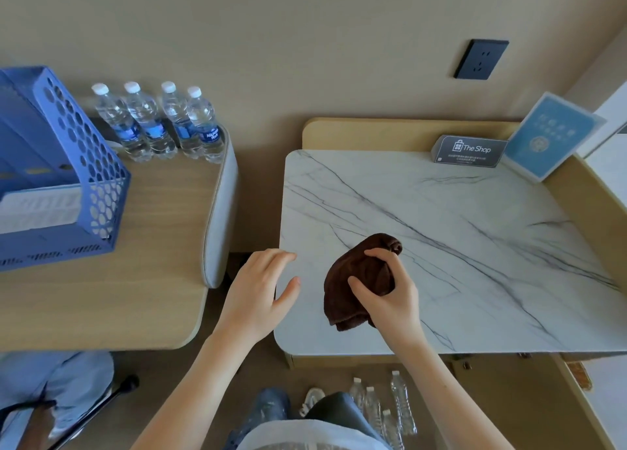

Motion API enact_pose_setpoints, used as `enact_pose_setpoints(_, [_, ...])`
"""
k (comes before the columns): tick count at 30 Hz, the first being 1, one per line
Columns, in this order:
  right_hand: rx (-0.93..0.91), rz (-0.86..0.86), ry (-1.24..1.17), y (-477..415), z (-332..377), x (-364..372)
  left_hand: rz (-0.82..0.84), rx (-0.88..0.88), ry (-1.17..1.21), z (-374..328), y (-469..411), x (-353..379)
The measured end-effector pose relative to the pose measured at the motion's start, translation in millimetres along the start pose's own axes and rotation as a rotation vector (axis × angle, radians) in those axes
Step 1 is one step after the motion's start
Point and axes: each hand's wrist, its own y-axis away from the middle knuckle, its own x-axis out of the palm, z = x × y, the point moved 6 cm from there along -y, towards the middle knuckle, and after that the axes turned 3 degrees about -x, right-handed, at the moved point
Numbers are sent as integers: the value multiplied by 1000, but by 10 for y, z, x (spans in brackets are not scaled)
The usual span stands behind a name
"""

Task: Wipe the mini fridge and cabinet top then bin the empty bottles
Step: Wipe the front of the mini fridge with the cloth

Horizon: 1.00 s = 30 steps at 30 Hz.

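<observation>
Nearest to me, below the front edge of the marble cabinet top (pixel 458 246), I see a cluster of clear empty bottles (pixel 390 409) on the floor, some upright and some leaning, just right of a grey bin (pixel 336 407) with a pale liner, whose rim fills the bottom centre. A white shoe (pixel 310 400) shows beside the bin.

Above that, I have my right hand (pixel 386 296) on the cabinet top near its front left corner, fingers curled and gripping a bunched brown cloth (pixel 356 280). The cloth rests on the marble, part of it spilling out toward the front edge from under my palm. My left hand (pixel 261 293) sits at the left edge of the same top, fingers spread and loosely curved, thumb apart, holding nothing; I cannot tell whether the fingertips touch the stone or hover just off it.

Left of the cabinet top, across a narrow gap, is a wooden desk (pixel 135 280) with a grey padded edge. A blue perforated file rack (pixel 61 178) stands on it, well apart from the cabinet.

Farther back on the desk, against the wall, four water bottles (pixel 159 123) with white caps and blue labels stand upright in a tight row.

At the back right of the cabinet top, a dark card reading "The Shop" (pixel 470 150) stands just beside a tilted light blue sign holder (pixel 546 137). On the wall above the cabinet top is a black power socket (pixel 481 59).
</observation>
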Motion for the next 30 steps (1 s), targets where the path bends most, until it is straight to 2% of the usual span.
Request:
enact_pose_setpoints(8, [-38,-77,-10,708,122,63,43,86,0,79,513,-128])
enact_pose_setpoints(21, [110,-255,19,2904,113,736,161,149,65,522,2208,-582])
enact_pose_setpoints(30, [72,-378,94,3651,319,554,192,303,117,274,2538,-646])
